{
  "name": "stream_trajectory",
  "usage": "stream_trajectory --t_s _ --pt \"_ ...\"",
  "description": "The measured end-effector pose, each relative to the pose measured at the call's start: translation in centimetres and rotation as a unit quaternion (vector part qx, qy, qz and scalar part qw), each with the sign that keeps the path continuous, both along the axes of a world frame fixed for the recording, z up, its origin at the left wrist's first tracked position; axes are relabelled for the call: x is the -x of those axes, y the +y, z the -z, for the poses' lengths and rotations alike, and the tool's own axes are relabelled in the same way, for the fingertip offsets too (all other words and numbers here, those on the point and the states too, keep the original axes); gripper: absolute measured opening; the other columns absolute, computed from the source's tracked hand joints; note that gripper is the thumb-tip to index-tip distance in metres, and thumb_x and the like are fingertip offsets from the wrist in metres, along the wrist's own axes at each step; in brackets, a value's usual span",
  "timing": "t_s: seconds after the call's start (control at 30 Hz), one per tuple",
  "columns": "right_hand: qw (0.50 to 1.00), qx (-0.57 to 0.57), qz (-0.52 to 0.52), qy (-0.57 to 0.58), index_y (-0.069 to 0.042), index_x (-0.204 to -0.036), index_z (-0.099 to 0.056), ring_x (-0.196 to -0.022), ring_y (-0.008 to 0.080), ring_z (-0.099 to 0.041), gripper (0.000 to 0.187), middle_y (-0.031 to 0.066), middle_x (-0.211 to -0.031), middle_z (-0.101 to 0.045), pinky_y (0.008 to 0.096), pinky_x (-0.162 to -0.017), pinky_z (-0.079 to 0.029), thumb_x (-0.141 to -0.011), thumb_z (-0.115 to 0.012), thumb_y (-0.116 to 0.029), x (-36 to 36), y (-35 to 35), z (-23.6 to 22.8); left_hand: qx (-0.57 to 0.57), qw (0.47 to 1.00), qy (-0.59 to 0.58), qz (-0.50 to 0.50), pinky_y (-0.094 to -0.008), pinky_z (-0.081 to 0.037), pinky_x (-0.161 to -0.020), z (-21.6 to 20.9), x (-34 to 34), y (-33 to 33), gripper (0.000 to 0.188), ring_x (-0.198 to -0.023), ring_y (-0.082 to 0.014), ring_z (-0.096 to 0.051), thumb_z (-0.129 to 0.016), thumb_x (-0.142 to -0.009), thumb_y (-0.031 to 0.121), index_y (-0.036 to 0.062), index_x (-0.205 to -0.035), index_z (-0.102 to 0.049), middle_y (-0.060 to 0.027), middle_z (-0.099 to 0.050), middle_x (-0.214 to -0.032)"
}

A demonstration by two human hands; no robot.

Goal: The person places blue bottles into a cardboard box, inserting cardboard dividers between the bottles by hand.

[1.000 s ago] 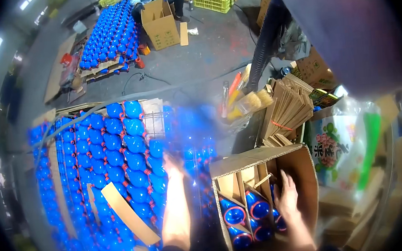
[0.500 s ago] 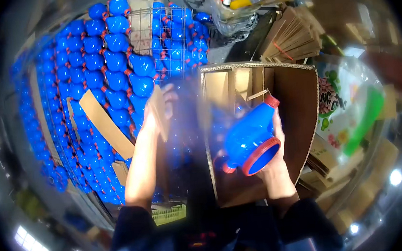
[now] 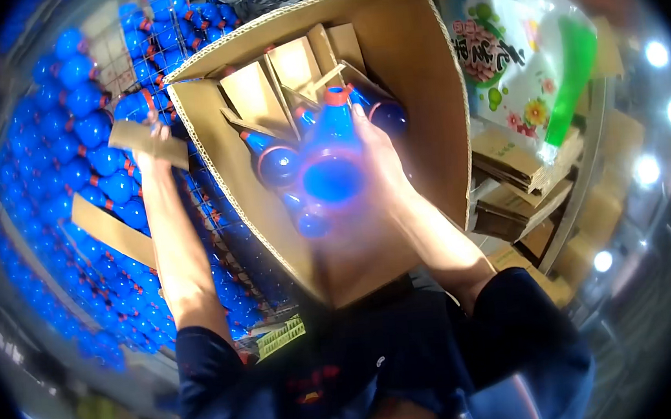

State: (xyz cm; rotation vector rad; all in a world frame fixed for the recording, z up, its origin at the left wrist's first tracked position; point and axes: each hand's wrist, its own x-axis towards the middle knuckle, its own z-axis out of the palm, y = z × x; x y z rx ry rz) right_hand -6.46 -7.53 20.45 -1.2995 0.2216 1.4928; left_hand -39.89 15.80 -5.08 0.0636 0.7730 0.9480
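My right hand (image 3: pixel 382 154) grips a glossy blue vase-shaped vessel (image 3: pixel 333 131) by its right side. Its narrow red-rimmed neck points away from me, and the wide end, blurred by motion, faces me. It is held inside a large open cardboard box (image 3: pixel 431 68). Several blue vessels, one of them at the left (image 3: pixel 277 164), lie within the box beside upright cardboard dividers (image 3: pixel 292 63). Left of the box, my left hand (image 3: pixel 155 145) is closed on a small cardboard strip (image 3: pixel 126 137). Its fingertips are close to a blue vessel (image 3: pixel 132 107) in the pile.
Many blue vessels with red rims (image 3: pixel 92 126) are stacked at the left around a wire grid (image 3: pixel 169 53). A long cardboard strip (image 3: pixel 112 231) lies on them. Right of the box are a printed plastic bag (image 3: pixel 490 71) with a green part and stacked flat cardboard (image 3: pixel 513 164).
My right hand has brought the blue vessel lower into the box and turned its neck away from me. The left hand, still holding cardboard, appears farther left. The whole view has shifted.
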Motion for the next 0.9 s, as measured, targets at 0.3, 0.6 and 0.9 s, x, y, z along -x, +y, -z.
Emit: stream_trajectory --t_s 0.3,0.6,0.9 --pt "0.988 -0.133 -0.012 0.082 0.001 -0.124 -0.054 -0.100 0.0275 -0.064 0.054 0.0177 -0.112 -0.063 0.0412 -0.088 -0.054 -0.093 -0.059 -0.043 -3.8 0.5 -4.3 -0.083 0.978 -0.028 0.191 -0.0289 -0.038 -0.039 -23.6 -1.9 -15.6 0.050 -0.040 -0.0193 -0.047 -0.040 -0.099 0.049 0.0025 -0.111 -0.053 -0.0138 -0.058 -0.063" --pt "0.746 -0.242 -0.208 -0.585 0.004 -0.120 -0.056 -0.102 0.0340 -0.064 0.037 0.0229 -0.109 -0.065 0.0390 -0.089 -0.050 -0.091 -0.063 -0.017 1.4 9.3 2.0 0.016 0.966 0.189 0.175 -0.0252 -0.040 -0.039 -24.5 -2.4 -20.1 0.037 -0.045 -0.0172 -0.049 -0.050 -0.098 0.037 0.0004 -0.104 -0.052 -0.0166 -0.058 -0.082" --pt "0.629 -0.009 -0.439 -0.642 0.002 -0.107 -0.063 -0.103 0.0376 -0.061 0.030 0.0214 -0.109 -0.065 0.0432 -0.093 -0.047 -0.090 -0.058 -0.023 4.8 12.8 10.0 -0.107 0.888 0.278 0.349 -0.0260 -0.046 -0.064 -27.0 -1.9 -19.0 0.014 -0.072 -0.0093 -0.056 -0.053 -0.095 0.008 0.0007 -0.101 -0.063 -0.0013 -0.062 -0.083"
